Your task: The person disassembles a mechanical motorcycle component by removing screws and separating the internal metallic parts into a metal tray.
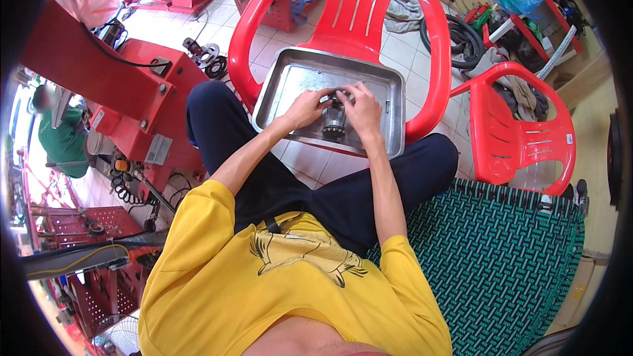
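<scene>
A shallow metal tray [267, 92] rests on the seat of a red plastic chair in front of me. Inside it is a cylindrical metal machine part [333, 118] with a dark toothed or ribbed rim at its near end. My left hand [307, 108] grips the part's far end from the left, fingertips bent inward. From the right, my right hand [362, 108] closes on that same end, thumb and fingers drawn together. The fingertips hide most of the far end. A small metal pin or bolt [387, 105] lies in the tray right of my right hand.
The red chair [353, 6] surrounds the tray with its arms and back. A second red chair [514, 151] stands right, beside a green woven seat [494, 257]. Red machinery [158, 105] rises close on my left. A person in green [60, 135] is at far left.
</scene>
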### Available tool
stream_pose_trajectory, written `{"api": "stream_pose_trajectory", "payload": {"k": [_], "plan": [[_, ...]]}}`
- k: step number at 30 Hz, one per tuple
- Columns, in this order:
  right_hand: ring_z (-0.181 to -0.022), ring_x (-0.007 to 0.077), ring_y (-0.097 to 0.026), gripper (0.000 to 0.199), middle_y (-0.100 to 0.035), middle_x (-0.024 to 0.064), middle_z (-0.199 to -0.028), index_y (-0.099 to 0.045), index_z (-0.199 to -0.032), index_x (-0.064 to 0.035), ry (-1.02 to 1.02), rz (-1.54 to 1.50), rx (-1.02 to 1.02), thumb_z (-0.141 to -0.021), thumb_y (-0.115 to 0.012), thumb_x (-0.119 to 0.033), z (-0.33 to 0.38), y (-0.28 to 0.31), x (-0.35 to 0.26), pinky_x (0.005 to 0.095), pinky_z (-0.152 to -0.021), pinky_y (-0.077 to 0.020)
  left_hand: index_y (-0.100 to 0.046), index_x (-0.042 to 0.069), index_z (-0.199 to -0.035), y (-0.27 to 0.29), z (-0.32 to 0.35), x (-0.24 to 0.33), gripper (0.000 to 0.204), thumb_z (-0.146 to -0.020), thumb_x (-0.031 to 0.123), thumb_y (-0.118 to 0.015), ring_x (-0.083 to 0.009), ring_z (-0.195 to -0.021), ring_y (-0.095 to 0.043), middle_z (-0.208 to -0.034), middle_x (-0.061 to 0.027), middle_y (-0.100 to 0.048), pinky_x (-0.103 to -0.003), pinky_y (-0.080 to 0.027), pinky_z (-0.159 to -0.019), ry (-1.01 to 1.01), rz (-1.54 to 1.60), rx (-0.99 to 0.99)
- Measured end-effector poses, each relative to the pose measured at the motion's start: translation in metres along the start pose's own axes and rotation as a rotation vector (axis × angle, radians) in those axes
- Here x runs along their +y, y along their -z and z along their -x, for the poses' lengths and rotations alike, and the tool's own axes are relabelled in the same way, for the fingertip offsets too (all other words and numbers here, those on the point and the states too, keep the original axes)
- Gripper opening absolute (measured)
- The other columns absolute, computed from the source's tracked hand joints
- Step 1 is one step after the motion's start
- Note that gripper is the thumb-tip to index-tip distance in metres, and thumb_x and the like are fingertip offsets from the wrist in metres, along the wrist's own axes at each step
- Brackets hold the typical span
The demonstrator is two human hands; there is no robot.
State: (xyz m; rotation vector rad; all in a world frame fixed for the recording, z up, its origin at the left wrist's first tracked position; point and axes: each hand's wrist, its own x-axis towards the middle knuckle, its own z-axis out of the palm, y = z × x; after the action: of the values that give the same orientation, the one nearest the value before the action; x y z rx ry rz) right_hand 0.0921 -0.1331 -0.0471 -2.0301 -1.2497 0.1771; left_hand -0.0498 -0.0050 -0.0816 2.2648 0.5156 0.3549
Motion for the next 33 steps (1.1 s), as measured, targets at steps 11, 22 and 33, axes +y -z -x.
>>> {"api": "stream_pose_trajectory", "payload": {"k": [11, 22, 33], "plan": [[-0.078, 0.0253, -0.072, 0.027, -0.071, 0.0052, -0.103, -0.08, -0.106, -0.0175, 0.071, -0.042, 0.02, -0.088, -0.077, -0.037, -0.004, -0.01, -0.002, 0.0412, -0.072, -0.055, -0.052, 0.001, -0.145, -0.011, 0.017, -0.013, 0.052, -0.099, 0.021, -0.066, -0.0426, -0.081, -0.067, -0.1, -0.0304, -0.068, -0.049, -0.051, -0.075, -0.123, -0.044, 0.143], [-0.079, 0.0261, -0.072, 0.028, -0.071, 0.0055, -0.1, -0.079, -0.105, -0.0158, 0.047, -0.03, 0.006, -0.087, -0.078, -0.038, -0.004, -0.011, -0.002, 0.0424, -0.073, -0.0545, -0.049, 0.002, -0.148, -0.005, 0.023, -0.006, 0.06, -0.097, 0.027, -0.069, -0.0386, -0.086, -0.069, -0.11, -0.0279, -0.068, -0.047, -0.053, -0.078, -0.126, -0.045, 0.109], [-0.083, 0.028, -0.073, 0.029, -0.072, 0.0066, -0.1, -0.078, -0.104, -0.0143, 0.034, -0.04, 0.006, -0.085, -0.08, -0.037, -0.007, -0.009, -0.004, 0.0435, -0.075, -0.0553, -0.048, 0.002, -0.149, -0.002, 0.022, -0.006, 0.065, -0.097, 0.035, -0.07, -0.0369, -0.085, -0.067, -0.118, -0.0264, -0.067, -0.045, -0.053, -0.079, -0.085, 0.013, 0.045]]}}
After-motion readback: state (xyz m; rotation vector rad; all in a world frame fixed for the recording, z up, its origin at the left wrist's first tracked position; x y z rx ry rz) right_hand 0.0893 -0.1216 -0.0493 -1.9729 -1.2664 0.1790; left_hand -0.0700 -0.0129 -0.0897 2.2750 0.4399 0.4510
